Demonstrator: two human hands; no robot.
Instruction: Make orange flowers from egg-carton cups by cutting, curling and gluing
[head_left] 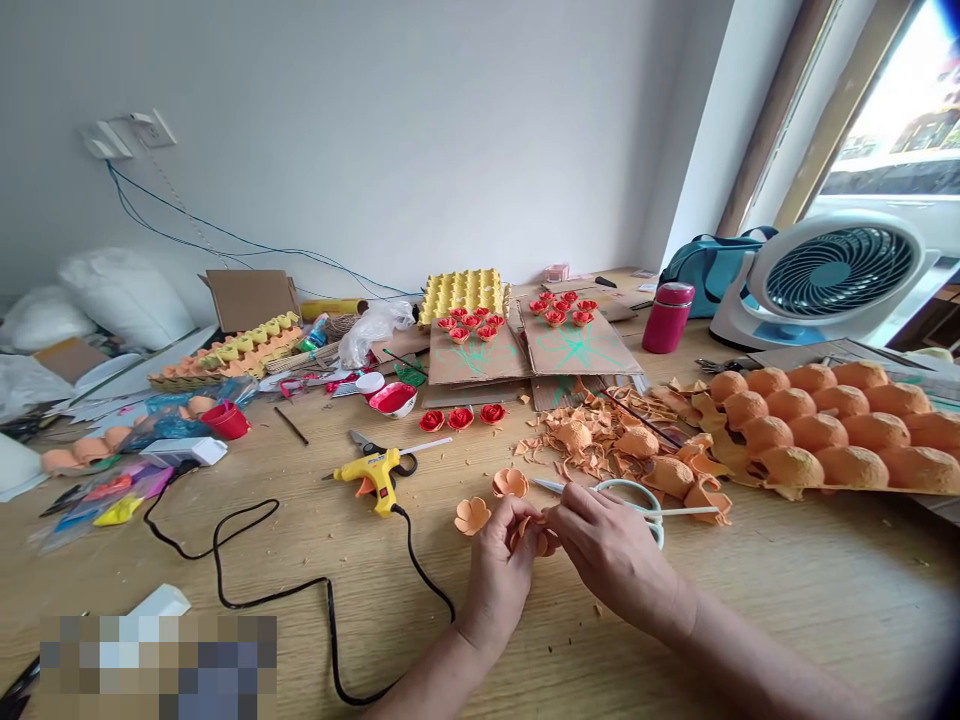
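Observation:
My left hand (501,568) and my right hand (611,555) meet over the wooden table (787,590), both pinching a small orange egg-carton piece (534,535) between their fingertips. Two finished orange carton flowers (472,515) lie just beyond my left hand. White-handled scissors (630,497) lie flat right behind my right hand. A heap of orange carton scraps (600,440) sits further back. A yellow glue gun (375,472) with a black cord lies to the left.
An orange egg tray (840,420) lies upside down at the right. Red paper flowers (460,418), cardboard panels with red flowers (525,340), a yellow egg tray (462,293), a red bottle (667,316), a fan (832,275) and a bowl of red paint (392,399) fill the back.

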